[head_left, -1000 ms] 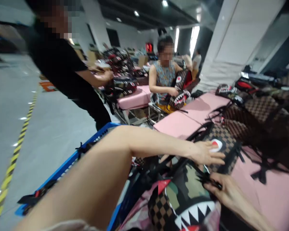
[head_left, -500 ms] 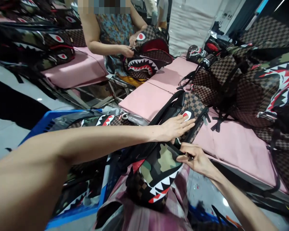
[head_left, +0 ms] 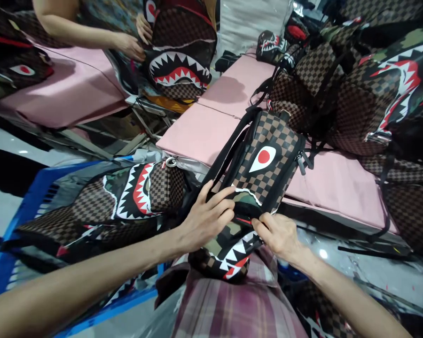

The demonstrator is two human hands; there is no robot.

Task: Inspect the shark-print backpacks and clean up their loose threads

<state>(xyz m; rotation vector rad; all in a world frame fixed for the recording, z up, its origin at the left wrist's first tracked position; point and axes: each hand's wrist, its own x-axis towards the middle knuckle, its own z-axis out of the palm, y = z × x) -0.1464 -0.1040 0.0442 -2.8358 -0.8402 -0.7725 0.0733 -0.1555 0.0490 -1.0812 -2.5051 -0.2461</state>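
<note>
- Backpack (head_left: 264, 159): brown checkered body with a red-and-white eye patch, a camouflage front panel and a shark-mouth print. It lies tilted, with its upper part on the edge of the pink table (head_left: 211, 131) and its lower end on the person's plaid lap (head_left: 229, 305).
- Left hand (head_left: 206, 218): fingers curled over the camouflage panel, pressing on the backpack at its left side, beside the black straps (head_left: 229, 150). It grips the fabric.
- Right hand (head_left: 277, 232): fingers pinched closed on the panel edge, just right of the left hand. The pinched part itself is hidden by the fingers.
- Blue crate (head_left: 28, 206): left of the lap; holds a second shark-print bag (head_left: 137, 192).
- Stacked bags (head_left: 366, 89): piled on the table to the right.
- Co-worker's hands (head_left: 130, 44): at top, on another shark-mouth bag (head_left: 181, 61).
</note>
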